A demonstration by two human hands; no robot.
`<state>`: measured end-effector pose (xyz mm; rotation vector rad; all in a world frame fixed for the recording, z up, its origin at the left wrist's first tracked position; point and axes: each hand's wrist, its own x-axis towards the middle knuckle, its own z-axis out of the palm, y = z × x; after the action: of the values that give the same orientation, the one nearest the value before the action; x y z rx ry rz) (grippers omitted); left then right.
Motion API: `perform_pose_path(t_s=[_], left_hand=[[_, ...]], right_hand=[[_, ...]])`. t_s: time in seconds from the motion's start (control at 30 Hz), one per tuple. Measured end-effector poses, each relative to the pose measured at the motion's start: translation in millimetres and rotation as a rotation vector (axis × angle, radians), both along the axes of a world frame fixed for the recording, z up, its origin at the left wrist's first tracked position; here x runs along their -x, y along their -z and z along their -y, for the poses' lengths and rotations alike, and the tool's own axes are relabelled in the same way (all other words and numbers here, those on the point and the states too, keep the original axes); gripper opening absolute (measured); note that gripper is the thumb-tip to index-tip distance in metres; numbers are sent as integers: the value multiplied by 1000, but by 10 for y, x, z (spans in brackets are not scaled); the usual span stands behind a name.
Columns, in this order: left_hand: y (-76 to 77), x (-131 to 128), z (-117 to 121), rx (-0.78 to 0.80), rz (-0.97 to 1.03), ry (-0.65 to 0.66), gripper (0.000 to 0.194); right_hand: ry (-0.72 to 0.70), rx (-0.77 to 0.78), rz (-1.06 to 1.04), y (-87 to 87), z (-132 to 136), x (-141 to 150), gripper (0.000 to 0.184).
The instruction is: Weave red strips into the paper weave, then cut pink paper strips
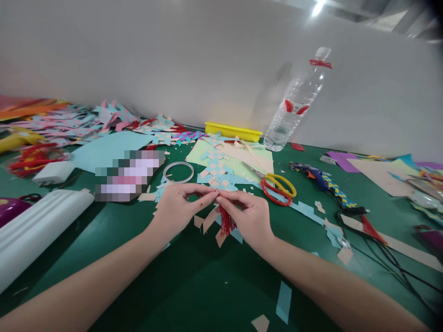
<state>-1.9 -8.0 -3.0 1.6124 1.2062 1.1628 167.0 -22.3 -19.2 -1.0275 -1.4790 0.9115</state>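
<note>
A small red tassel (226, 222) hangs between my two hands, its strands pointing down toward the green table. My left hand (182, 204) pinches the top of the tassel between thumb and forefinger. Close against those fingertips, my right hand (248, 213) pinches the same top end; its other fingers are curled. Just behind the hands lies a woven strip of blue and peach paper (215, 166). Scissors (277, 186) with one red and one yellow handle rest right of my right hand. Left of the woven strip is a clear tape roll (178, 172).
A clear bottle (294, 103) stands near the wall, beside a yellow tray (233, 131). Paper strips (69, 122) are heaped at the back left. A white plastic bar (44, 230) lies at left. Black cables (391, 253) cross the right side, and paper scraps dot the green table (194, 286).
</note>
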Motion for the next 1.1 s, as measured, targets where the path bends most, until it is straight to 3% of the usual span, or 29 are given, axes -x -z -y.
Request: perform_pose_path(t_s=[0.3, 0.57, 0.7, 0.8, 1.1], left_hand=[[37, 48, -28, 76, -88, 71, 16], [24, 24, -12, 91, -107, 72, 16], [0, 28, 1, 49, -139, 58, 15], [-14, 45, 5, 27, -156, 79, 15], [43, 60, -57, -16, -230, 87, 16]], right_hand=[[-7, -202, 174, 65, -6, -4, 16], [21, -561, 385, 111, -71, -27, 22], [41, -609, 365, 124, -100, -15, 20], [44, -534, 271, 98, -81, 13, 17], [-18, 31, -11, 31, -39, 32, 10]])
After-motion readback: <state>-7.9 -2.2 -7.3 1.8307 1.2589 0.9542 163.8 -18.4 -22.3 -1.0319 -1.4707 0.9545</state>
